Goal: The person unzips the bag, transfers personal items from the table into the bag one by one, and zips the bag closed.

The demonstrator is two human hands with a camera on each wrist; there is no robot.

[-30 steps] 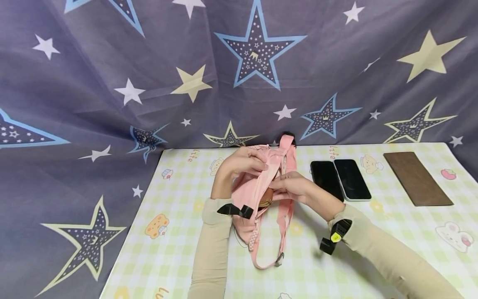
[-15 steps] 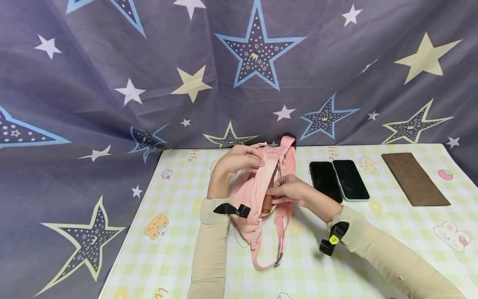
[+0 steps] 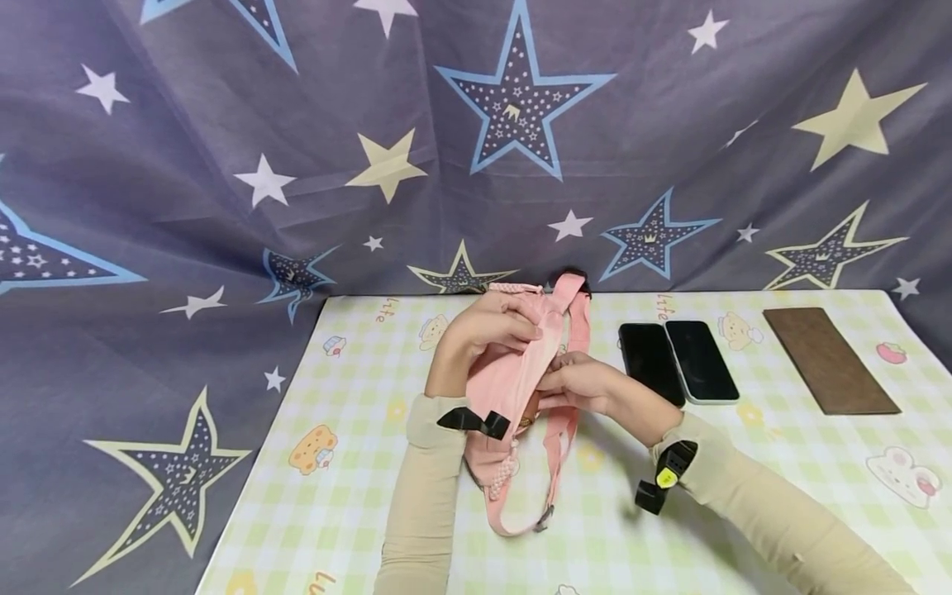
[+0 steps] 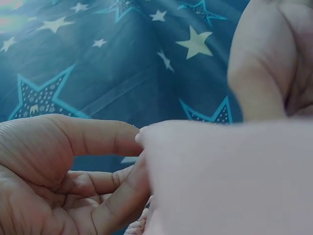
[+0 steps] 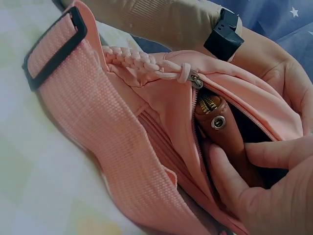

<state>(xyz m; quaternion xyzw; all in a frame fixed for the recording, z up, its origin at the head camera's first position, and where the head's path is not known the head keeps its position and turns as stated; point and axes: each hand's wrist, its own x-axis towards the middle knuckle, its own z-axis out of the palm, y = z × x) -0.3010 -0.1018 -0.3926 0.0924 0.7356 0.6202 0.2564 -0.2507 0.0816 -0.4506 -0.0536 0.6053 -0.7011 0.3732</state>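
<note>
A pink waist bag (image 3: 498,388) with an unzipped main opening stands on the table in the head view. My left hand (image 3: 494,330) pinches the upper part of the bag; the left wrist view shows thumb and finger on the edge of the pink fabric (image 4: 230,171). Thumb and fingers of my right hand (image 3: 583,382) grip a brown leather zip pouch (image 5: 227,132) from both sides, inside the bag's mouth. A metal snap and gold zipper teeth show at the pouch's end. Its lower part is hidden in the bag.
Two black-screened phones (image 3: 650,364) lie side by side to the right of the bag. Farther right lies a flat brown leather wallet (image 3: 831,360). The bag's strap (image 3: 550,487) loops toward the front. A starry curtain (image 3: 335,223) hangs behind the checked table (image 3: 357,496).
The bag's mouth gaped wider half a second ago and is narrower now. Less of the brown pouch shows in the head view. The strap's lower loop has shifted slightly left.
</note>
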